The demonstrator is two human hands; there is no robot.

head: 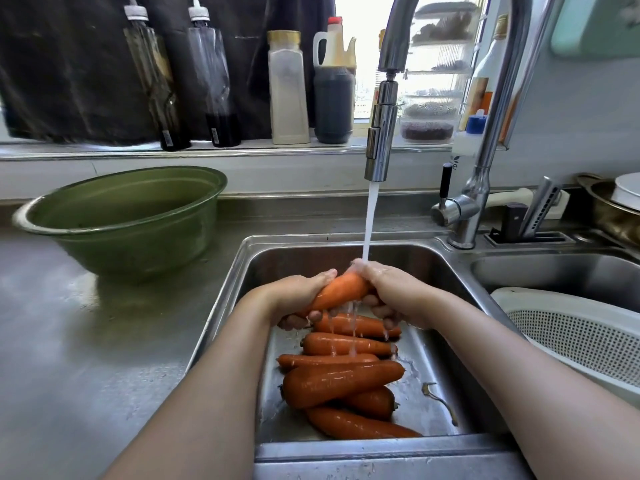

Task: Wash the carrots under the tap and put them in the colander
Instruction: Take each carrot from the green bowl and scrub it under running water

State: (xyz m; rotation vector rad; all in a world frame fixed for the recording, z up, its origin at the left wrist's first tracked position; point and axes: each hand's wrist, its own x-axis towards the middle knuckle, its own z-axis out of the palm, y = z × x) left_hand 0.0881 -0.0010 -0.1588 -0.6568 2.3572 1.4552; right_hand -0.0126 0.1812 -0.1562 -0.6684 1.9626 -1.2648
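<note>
Head view, centre frame: clasps one carrot [341, 289] with left hand [298, 296] and right hand [389, 289] close together, fingers curled round it, directly beneath the running tap [381, 133] for rinsing. Leaves other carrots [343, 382] heaped in the sink [242, 261] lower down, catching the run-off. Sets white colander [571, 337] at right edge, near for transfer.

Square stainless-steel sink [294, 261]: brushed metal is gleaming dully.
Tall curved chrome tap [381, 133]: polished metal is mirroring the window.
Orange carrot under the stream [341, 289]: smooth skin is glistening wet.
Piled orange carrots [341, 384]: skins are shining, glossy with water.
White perforated plastic colander [571, 337]: looking matt.
Round green basin [138, 244]: glossy, shining; plastic or enamel, cannot tell.
Grey metal worktop [69, 341]: looking dull, faintly scuffed.
</note>
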